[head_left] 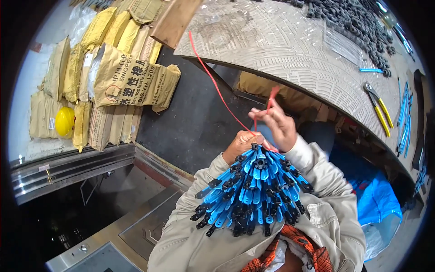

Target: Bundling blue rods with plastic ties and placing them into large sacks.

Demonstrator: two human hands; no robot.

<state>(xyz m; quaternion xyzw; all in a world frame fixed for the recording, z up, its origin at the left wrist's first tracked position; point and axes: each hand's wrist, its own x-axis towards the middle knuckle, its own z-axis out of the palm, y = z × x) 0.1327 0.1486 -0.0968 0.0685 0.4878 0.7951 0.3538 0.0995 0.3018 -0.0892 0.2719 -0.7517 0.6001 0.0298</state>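
Note:
A thick bunch of blue plastic strips with black ends [256, 190] fans out in front of my chest. My left hand [243, 144] is closed at the gathered top of the bunch, where a red string [219, 90] is pinched. One long end of that string runs up and away to the left. Just above and to the right, my right hand [280, 126] has its fingers bent around another length of the string, with a frayed red tuft standing above the fingertips. How the string passes round the bunch is partly hidden by my hands.
A work table [272, 38] curves along the far and right side, bearing yellow-handled pliers [379, 109], loose blue strips [404, 120] and a heap of dark parts [351, 27]. Stacked sacks [131, 84] and a yellow hard hat [65, 121] are at left. A blue bag [378, 199] stands right.

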